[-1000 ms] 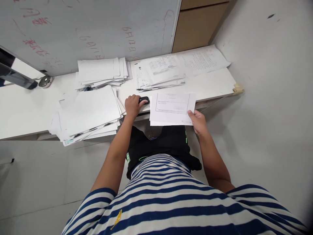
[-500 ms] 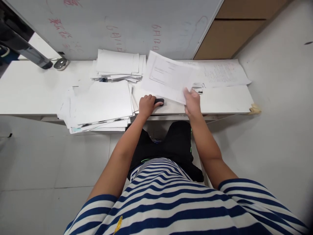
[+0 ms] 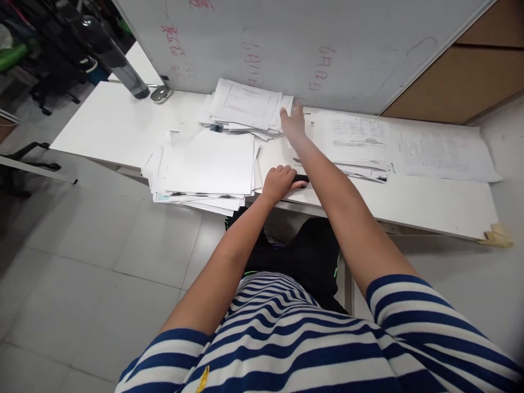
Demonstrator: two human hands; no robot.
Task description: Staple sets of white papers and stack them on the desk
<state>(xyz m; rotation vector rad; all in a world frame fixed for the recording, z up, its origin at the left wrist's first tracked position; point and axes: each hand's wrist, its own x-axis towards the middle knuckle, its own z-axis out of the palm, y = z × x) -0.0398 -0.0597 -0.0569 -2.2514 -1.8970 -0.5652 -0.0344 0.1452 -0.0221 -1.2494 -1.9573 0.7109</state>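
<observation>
My left hand (image 3: pixel 279 184) lies on the desk near its front edge, its fingers closed over a slim black object (image 3: pixel 302 179) with a rounded end. Most of that object is covered, so its kind is hard to make out. My right hand (image 3: pixel 293 124), slightly blurred, reaches across to the right edge of the back paper stack (image 3: pixel 248 106); its thumb and fingers are apart. A sheet with a printed frame tops that stack. In front of it, a larger messy stack of white papers (image 3: pixel 208 164) overhangs the desk's front edge. Right of my right forearm lie printed sheets (image 3: pixel 360 139).
A large printed sheet (image 3: pixel 446 153) lies at the desk's right. A whiteboard (image 3: pixel 303 38) with red writing stands behind. At the left are a clear bottle (image 3: pixel 126 73) and a small silver-black mouse-like object (image 3: pixel 160 94). Yellowish tape (image 3: pixel 496 236) covers the right corner.
My right hand has carried the printed sheet left onto the back stack and let it go. My left hand keeps the black object. The view has turned, showing more at the left.
</observation>
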